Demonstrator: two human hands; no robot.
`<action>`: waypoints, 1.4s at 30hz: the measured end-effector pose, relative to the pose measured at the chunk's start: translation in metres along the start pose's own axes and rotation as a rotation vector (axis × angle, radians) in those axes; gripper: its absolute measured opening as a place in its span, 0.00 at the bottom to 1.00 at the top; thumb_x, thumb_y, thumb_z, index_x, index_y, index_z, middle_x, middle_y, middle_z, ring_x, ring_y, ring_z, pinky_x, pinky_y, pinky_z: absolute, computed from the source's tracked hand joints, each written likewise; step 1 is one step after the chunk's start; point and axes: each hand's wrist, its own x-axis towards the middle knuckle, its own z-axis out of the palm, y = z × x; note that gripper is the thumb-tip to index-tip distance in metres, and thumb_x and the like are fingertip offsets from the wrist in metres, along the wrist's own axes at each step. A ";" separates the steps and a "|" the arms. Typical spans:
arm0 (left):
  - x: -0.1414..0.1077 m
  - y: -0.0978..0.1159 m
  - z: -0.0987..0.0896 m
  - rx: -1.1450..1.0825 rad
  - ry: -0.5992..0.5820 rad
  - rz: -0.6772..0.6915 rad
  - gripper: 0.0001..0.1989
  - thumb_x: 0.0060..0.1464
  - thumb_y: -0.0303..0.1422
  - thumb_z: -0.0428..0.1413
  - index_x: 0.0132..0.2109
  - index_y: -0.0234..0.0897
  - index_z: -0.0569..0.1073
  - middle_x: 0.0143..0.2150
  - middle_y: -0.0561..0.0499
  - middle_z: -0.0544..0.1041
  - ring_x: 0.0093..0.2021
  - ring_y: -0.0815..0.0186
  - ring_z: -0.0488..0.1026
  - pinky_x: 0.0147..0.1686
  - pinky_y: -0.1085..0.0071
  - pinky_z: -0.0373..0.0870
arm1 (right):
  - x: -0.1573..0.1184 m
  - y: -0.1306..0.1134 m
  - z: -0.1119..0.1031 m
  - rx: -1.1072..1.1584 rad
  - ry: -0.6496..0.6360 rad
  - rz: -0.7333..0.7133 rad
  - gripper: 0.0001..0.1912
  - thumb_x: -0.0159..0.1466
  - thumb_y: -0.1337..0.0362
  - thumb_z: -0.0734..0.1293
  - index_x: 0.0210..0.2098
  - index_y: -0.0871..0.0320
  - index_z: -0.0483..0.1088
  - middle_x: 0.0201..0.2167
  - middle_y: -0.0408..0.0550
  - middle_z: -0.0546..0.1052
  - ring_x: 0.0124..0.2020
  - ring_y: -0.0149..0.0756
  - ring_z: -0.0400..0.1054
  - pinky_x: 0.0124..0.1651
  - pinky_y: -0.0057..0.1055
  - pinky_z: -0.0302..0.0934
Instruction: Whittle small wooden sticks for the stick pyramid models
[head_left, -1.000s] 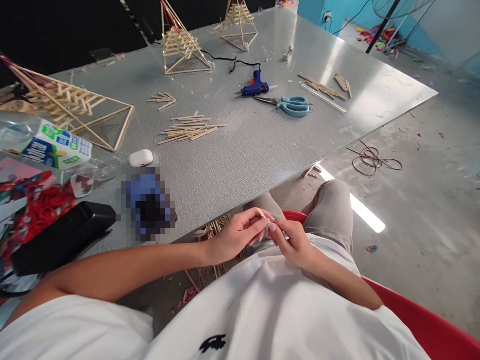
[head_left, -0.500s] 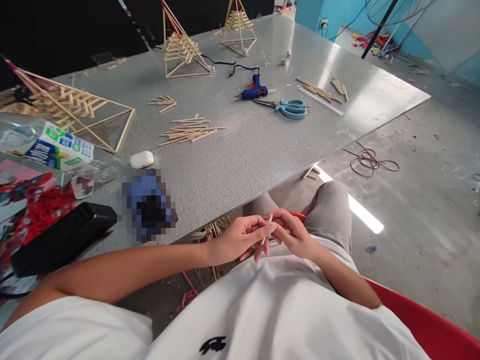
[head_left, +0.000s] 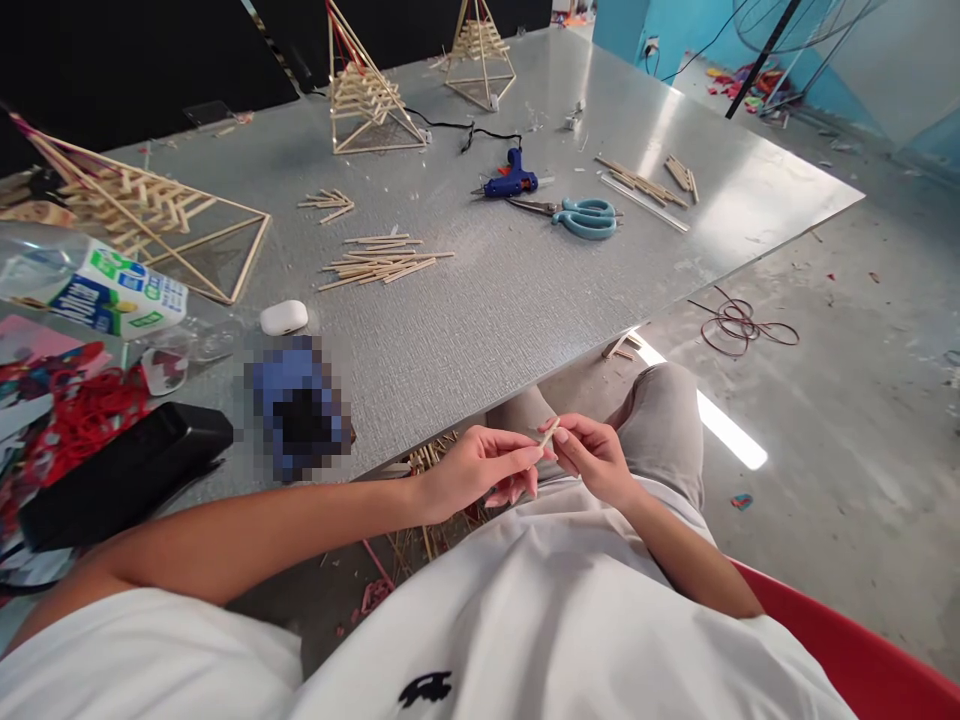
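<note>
A short wooden stick [head_left: 550,433] is held over my lap, slanting up to the right. My left hand [head_left: 496,465] pinches its lower end between thumb and forefinger, the other fingers curled below. At the stick's upper part, the thumb and fingers of my right hand [head_left: 596,458] close on it. Both hands are just off the near edge of the grey table [head_left: 465,350]. Loose wooden sticks [head_left: 382,265] lie on the tabletop beyond them, with a blue glue gun [head_left: 511,178] and light-blue-handled scissors [head_left: 585,217] farther back.
Pyramid-shaped stick frames [head_left: 367,105] stand along the back and left. A plastic bottle [head_left: 112,285], white earbud case [head_left: 284,318], blurred-out blue object [head_left: 300,370], black case [head_left: 135,475] and red string [head_left: 112,405] crowd the left side. A dark cord [head_left: 739,322] lies on the floor.
The stick has turned from nearly upright to a slant up to the right. My right hand has shifted slightly right, and the fingertips of both hands have changed their hold.
</note>
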 end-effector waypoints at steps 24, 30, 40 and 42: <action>0.000 -0.001 -0.001 0.301 0.179 0.106 0.17 0.60 0.44 0.63 0.41 0.32 0.86 0.24 0.53 0.74 0.23 0.73 0.61 0.23 0.73 0.55 | -0.003 -0.008 -0.006 -0.043 -0.030 0.068 0.22 0.68 0.43 0.73 0.39 0.58 0.79 0.20 0.40 0.71 0.17 0.26 0.59 0.21 0.26 0.55; 0.005 -0.008 -0.005 0.319 0.205 0.035 0.15 0.60 0.42 0.64 0.38 0.33 0.84 0.30 0.49 0.81 0.24 0.72 0.68 0.25 0.74 0.64 | -0.012 -0.011 0.009 -0.341 0.043 -0.100 0.18 0.76 0.50 0.65 0.45 0.58 0.79 0.19 0.41 0.73 0.18 0.29 0.65 0.24 0.27 0.62; 0.006 -0.025 -0.010 0.412 0.155 -0.012 0.16 0.61 0.46 0.64 0.43 0.37 0.87 0.34 0.49 0.85 0.36 0.61 0.82 0.27 0.74 0.72 | -0.015 0.005 0.016 -0.844 0.043 -0.494 0.09 0.76 0.69 0.59 0.48 0.56 0.72 0.30 0.44 0.81 0.25 0.29 0.72 0.31 0.25 0.64; 0.005 -0.025 -0.010 0.403 0.158 -0.012 0.17 0.60 0.47 0.64 0.41 0.36 0.87 0.34 0.49 0.85 0.35 0.61 0.82 0.28 0.73 0.74 | -0.016 0.006 0.016 -0.912 0.066 -0.561 0.09 0.75 0.71 0.59 0.48 0.56 0.70 0.29 0.43 0.81 0.26 0.30 0.73 0.32 0.25 0.64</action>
